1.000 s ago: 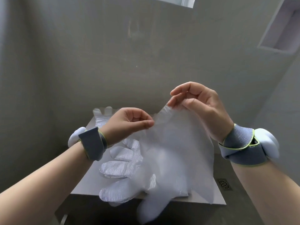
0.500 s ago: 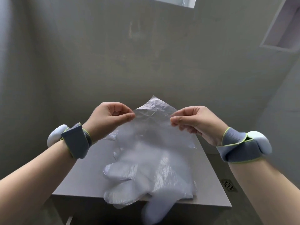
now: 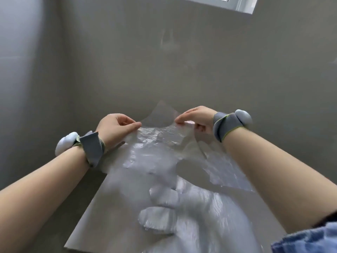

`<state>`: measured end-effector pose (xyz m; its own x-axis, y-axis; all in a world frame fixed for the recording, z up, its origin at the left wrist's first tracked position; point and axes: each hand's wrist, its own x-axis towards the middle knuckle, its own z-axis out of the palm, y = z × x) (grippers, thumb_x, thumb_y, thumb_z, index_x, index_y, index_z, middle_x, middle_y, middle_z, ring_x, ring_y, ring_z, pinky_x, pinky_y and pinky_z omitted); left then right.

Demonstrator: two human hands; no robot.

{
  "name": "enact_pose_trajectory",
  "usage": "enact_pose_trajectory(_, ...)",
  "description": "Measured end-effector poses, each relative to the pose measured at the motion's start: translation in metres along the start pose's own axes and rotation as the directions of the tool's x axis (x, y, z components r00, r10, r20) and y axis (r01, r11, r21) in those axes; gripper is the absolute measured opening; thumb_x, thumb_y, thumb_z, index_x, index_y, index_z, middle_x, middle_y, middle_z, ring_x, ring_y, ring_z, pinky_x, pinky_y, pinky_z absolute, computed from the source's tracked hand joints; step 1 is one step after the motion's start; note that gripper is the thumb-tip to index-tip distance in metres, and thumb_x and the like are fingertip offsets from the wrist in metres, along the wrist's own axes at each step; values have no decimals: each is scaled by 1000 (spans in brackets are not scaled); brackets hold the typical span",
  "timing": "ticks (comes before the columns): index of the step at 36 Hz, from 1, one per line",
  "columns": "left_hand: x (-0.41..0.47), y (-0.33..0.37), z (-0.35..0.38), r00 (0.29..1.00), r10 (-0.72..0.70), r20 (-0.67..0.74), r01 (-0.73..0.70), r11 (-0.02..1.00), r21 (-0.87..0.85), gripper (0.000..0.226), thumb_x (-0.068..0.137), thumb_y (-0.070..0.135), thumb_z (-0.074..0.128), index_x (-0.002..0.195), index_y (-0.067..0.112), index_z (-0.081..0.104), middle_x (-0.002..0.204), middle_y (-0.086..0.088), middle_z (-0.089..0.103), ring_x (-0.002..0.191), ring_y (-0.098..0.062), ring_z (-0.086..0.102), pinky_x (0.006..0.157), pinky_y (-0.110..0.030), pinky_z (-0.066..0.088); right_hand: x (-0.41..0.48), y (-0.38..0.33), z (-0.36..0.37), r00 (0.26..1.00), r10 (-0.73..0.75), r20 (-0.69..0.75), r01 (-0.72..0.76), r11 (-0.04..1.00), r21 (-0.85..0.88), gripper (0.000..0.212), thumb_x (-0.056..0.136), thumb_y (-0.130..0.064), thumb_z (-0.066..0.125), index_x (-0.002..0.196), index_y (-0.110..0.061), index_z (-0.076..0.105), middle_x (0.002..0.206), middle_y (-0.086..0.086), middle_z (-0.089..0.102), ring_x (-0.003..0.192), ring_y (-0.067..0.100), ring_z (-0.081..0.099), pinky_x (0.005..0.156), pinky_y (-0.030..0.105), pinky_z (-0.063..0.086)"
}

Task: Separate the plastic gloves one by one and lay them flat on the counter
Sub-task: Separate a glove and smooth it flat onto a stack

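A clear plastic glove (image 3: 156,143) stretches between my hands over the far part of the grey counter (image 3: 109,207). My left hand (image 3: 116,127) pinches its cuff edge at the left. My right hand (image 3: 197,118) pinches the cuff at the right. The glove's fingers point toward me and droop onto the counter. More clear plastic gloves (image 3: 191,207) lie in an overlapping pile on the near half of the counter, their fingers pointing left. Another flat sheet of glove plastic (image 3: 224,170) shows under my right forearm.
The counter stands against a plain grey wall (image 3: 164,70). A window frame (image 3: 237,4) sits at the top right. The counter's left edge and near-left corner (image 3: 67,246) drop off to a darker floor. Both wrists carry grey bands with white pods.
Both hands have moved forward and down toward the far end of the counter, carrying the pinched glove with them. The view has tipped closer, so the glove pile now fills the near counter.
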<state>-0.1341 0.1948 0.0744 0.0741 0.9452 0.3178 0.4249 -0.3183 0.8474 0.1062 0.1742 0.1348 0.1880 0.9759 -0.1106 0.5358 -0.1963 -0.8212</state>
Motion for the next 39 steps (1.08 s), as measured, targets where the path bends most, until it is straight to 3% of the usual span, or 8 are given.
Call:
enact_pose_trajectory(5, 38, -13, -1, 984, 7, -179, 2, 999, 50, 33, 77, 40, 74, 98, 16, 68, 94, 2, 69, 88, -14, 64, 87, -30, 51, 50, -30, -13, 921, -87, -380, 134, 986, 97, 6, 73, -11, 73, 73, -11, 67, 39, -5, 46, 26, 5, 31, 32, 12, 26)
enact_pose_trajectory(10, 54, -27, -1, 984, 28, -175, -12, 996, 90, 24, 82, 34, 71, 98, 17, 67, 88, 5, 66, 85, -11, 61, 80, -23, 45, 71, -46, -27, 677, -339, -653, 457, 889, 13, 8, 67, -19, 70, 60, -24, 70, 63, -10, 68, 59, 3, 60, 61, 16, 48)
enact_pose_trajectory(19, 38, -55, 19, 993, -113, 15, 114, 992, -54, 15, 87, 26, 67, 86, 11, 68, 84, -9, 70, 63, -11, 62, 69, -27, 53, 54, 6, 29, 539, -582, -609, 500, 803, -325, 17, 78, -36, 67, 72, -20, 72, 64, -11, 65, 66, 2, 60, 64, 21, 46)
enact_pose_trajectory(22, 23, -44, 32, 881, -339, 331, 467, 737, -489, 27, 96, 27, 53, 92, 1, 60, 84, -20, 67, 56, -13, 63, 54, -21, 55, 45, 25, 43, 558, -571, -601, 501, 810, -304, 13, 79, -33, 69, 73, -21, 72, 65, -14, 65, 67, 1, 60, 67, 19, 46)
enact_pose_trajectory(25, 21, -35, 37, 716, -393, 577, 698, 434, -570, 51, 97, 46, 43, 102, -3, 57, 92, -23, 70, 76, -27, 69, 62, -32, 59, 37, 36, 52, 579, -624, -526, 539, 776, -327, 9, 80, -30, 71, 74, -23, 73, 62, -19, 61, 58, -5, 54, 61, 10, 39)
enact_pose_trajectory(28, 29, -36, 38, 673, -366, 643, 740, 329, -586, 70, 92, 60, 39, 109, -6, 54, 103, -26, 68, 87, -31, 68, 69, -40, 59, 29, 51, 63, 531, -762, -370, 603, 647, -466, 10, 80, -30, 70, 78, -21, 75, 65, -21, 63, 53, -14, 51, 58, 5, 35)
enact_pose_trajectory(34, 33, -49, 39, 674, -446, 589, 739, 383, -555, 68, 81, 52, 64, 119, -1, 47, 115, -18, 56, 82, -26, 64, 60, -33, 60, 30, 90, 82, 468, -880, -74, 662, 405, -631, 20, 84, -37, 57, 77, -27, 72, 77, -11, 71, 70, 12, 68, 56, 28, 54)
enact_pose_trajectory(39, 24, -61, 46, 751, -448, 485, 661, 506, -554, 18, 82, 10, 70, 93, 0, 59, 75, -12, 61, 54, -16, 64, 55, -23, 58, 32, 110, 92, 499, -866, -18, 646, 387, -658, 22, 86, -37, 54, 77, -27, 70, 75, -11, 70, 66, 14, 67, 51, 27, 52)
